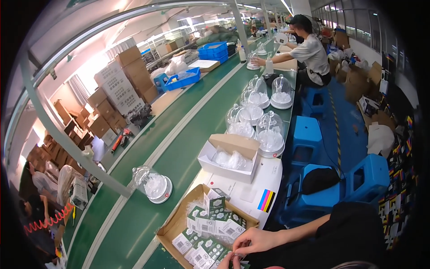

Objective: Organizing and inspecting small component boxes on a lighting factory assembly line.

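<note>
My right hand [256,241] reaches in from the lower right, its thumb and fingers pinched together over the near edge of an open cardboard box [170,233]. My left hand [227,262], partly cut off by the lower edge, meets it with closed fingertips. Whatever small thing lies between the fingertips is too hidden to name. Inside the box is a pile of green and white printed packets [206,225] with clear plastic. Just beyond stands a white carton [224,168] holding clear plastic-wrapped pieces [230,159].
One clear dome on a white base [154,186] stands on the green conveyor belt [190,154]. Several more domes [271,134] line its right side. Blue stools [307,134] stand to the right, one with a black cloth thing [319,181]. A co-worker [311,49] sits farther along.
</note>
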Tool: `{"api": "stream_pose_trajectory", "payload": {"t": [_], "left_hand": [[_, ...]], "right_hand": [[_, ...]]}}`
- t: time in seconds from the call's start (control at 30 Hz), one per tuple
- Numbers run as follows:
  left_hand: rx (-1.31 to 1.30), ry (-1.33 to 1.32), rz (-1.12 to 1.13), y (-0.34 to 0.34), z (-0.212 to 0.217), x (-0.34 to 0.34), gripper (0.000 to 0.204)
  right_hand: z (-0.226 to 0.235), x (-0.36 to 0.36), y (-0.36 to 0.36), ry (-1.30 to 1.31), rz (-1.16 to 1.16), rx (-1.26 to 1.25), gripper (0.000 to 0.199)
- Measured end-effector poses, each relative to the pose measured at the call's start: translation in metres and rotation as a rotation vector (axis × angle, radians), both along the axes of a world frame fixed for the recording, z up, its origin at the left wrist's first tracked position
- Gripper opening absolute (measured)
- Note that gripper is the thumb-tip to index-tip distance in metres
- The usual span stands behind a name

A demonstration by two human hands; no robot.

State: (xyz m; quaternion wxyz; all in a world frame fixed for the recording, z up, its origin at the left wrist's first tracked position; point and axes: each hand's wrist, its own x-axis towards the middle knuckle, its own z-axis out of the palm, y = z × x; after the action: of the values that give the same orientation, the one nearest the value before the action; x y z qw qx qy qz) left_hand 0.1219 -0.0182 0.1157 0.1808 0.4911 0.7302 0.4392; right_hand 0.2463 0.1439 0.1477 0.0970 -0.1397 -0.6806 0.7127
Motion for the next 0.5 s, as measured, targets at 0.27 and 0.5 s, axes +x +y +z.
{"api": "stream_pose_trajectory", "payload": {"t": [0.27, 0.5], "left_hand": [[-0.336, -0.131, -0.182, 0.009, 0.035, -0.014, 0.033], [-0.307, -0.215, -0.192, 0.002, 0.023, -0.027, 0.031]], "right_hand": [[0.001, -0.007, 0.006, 0.007, 0.015, 0.046, 0.019], [0.000, -0.019, 0.009, 0.068, 0.139, 0.145, 0.017]]}}
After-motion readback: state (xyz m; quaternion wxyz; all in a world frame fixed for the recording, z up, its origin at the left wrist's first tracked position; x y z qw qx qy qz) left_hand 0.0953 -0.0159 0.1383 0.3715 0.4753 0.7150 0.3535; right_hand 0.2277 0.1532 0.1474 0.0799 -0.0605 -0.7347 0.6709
